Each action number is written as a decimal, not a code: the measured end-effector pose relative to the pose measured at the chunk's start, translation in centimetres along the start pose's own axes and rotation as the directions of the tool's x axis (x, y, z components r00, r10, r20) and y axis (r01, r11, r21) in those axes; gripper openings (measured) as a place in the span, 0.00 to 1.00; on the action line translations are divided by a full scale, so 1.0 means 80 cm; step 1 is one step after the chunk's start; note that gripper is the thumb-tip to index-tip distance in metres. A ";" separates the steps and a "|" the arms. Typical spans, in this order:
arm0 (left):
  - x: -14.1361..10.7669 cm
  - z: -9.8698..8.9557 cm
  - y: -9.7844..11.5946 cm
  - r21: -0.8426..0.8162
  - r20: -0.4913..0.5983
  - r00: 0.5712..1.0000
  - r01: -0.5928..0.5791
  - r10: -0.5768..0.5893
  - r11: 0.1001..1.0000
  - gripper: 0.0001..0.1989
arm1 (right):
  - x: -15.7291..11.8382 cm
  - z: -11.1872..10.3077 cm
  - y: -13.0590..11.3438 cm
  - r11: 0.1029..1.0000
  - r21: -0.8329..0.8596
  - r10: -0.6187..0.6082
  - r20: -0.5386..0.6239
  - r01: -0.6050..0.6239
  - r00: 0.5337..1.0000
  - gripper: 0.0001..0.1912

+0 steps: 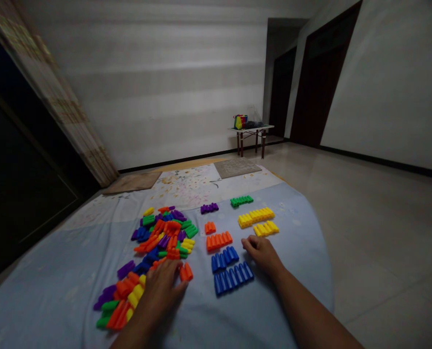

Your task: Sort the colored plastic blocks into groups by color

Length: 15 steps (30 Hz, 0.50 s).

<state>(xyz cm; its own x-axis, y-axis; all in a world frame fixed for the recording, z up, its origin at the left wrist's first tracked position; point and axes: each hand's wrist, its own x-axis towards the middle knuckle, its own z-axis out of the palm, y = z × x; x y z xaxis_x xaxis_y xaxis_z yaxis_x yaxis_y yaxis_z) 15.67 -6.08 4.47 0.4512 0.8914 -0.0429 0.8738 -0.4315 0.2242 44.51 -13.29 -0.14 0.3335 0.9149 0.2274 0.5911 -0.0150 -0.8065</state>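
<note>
At the right edge of a loose pile of bullet-shaped plastic pieces (pixel 165 232), my left hand (pixel 163 286) has its thumb and forefinger closed around a small set of orange pieces (pixel 185 272). Its other fingertips are hidden over the pile. My right hand (pixel 261 252) is curled with thumb and forefinger together, just above the cloth, and nothing shows in it. Beside it lie two rows of blue pieces (pixel 233 278), a row of orange pieces (pixel 219 241) and yellow rows (pixel 256 217). Farther back are short purple (pixel 209 208) and green rows (pixel 242 200).
A pale blue, flowered cloth (pixel 274 310) covers the rounded surface under the pieces. Two brownish mats (pixel 237 167) lie at its far end. Beyond, a small folding table (pixel 252 129) with a colourful bag stands by the wall. Tiled floor (pixel 376 218) runs along the right.
</note>
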 end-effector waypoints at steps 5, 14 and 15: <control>0.005 0.000 -0.002 0.001 0.001 1.000 0.012 -0.012 1.000 0.18 | 0.001 0.001 0.001 1.000 0.001 0.005 0.006 -0.005 1.000 0.20; 0.062 -0.017 0.064 -0.095 -0.152 0.983 -0.116 0.101 0.989 0.21 | 0.004 0.001 0.000 0.999 0.026 0.022 -0.021 -0.021 1.000 0.19; 0.069 -0.015 0.075 -0.097 -0.173 0.978 -0.135 0.117 0.986 0.21 | 0.004 0.001 -0.001 0.999 0.026 0.022 -0.024 -0.021 0.999 0.19</control>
<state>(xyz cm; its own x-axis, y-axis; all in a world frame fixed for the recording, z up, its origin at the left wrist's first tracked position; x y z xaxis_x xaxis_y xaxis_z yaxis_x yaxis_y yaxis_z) 23.16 -3.58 6.77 0.5119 0.8453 0.1531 0.7832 -0.5324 0.3212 44.52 -12.93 -0.05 0.3637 0.9046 0.2225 0.5642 -0.0239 -0.8253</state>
